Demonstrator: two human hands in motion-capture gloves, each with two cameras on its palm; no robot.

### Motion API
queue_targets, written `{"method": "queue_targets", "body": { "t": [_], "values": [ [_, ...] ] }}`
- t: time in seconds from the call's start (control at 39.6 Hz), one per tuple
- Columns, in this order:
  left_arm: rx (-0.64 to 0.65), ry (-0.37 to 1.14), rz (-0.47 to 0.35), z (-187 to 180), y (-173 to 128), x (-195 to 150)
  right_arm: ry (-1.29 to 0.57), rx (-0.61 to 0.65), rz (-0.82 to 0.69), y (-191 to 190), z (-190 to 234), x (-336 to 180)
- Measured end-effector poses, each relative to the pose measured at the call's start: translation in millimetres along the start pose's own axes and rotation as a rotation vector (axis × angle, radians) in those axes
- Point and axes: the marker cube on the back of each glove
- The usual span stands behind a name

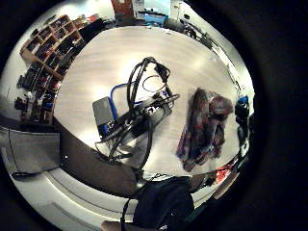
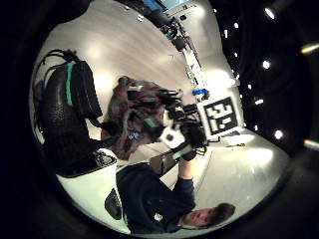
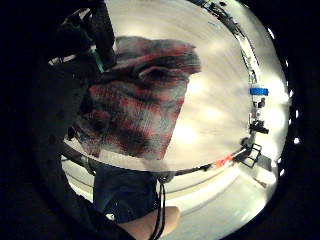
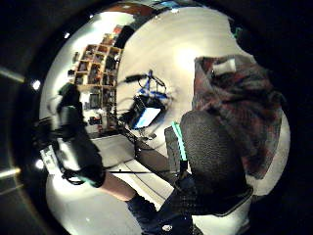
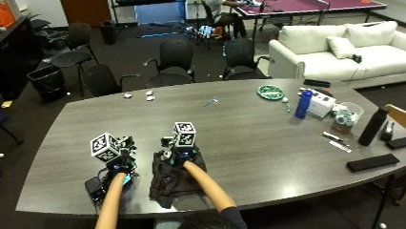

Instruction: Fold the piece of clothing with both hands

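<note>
Across the near edge of the grey table [image 5: 266, 138], directly before the seated person, lies the piece of clothing [image 5: 170, 180], a dark plaid garment bunched into a narrow, roughly folded heap; its position within easy reach of both forearms suits two-handed work. Beside it, toward the person's left, sits a small black device with a tangle of cables [image 1: 137, 115], near the cloth but apart from it, so the garment has bare table on its far side to be spread or turned.

Right hand [image 5: 183, 155]: resting on the far end of the garment; the right palm views show the plaid cloth filling the field, close under the palm, and gloved fingers [image 4: 210, 142] curved over it; judged to be gripping that end of the clothing, probably to draw it over or flatten a fold.

Left hand [image 5: 120, 164]: raised clear of the garment, above the device and cables; its palm views show the clothing lying well off to one side and nothing within the palm; whether its fingers are straight or curled cannot be told.

Judgement: folding partly advanced; the left hand must come onto the cloth for the next fold.
</note>
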Motion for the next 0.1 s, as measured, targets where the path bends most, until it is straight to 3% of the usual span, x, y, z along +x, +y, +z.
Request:
{"method": "queue_targets", "body": {
  "t": [0.1],
  "values": [
    [-0.008,-0.015,0.000,-2,2,0,-0.007,0.014,0.037,-6,-6,18]
  ]
}}
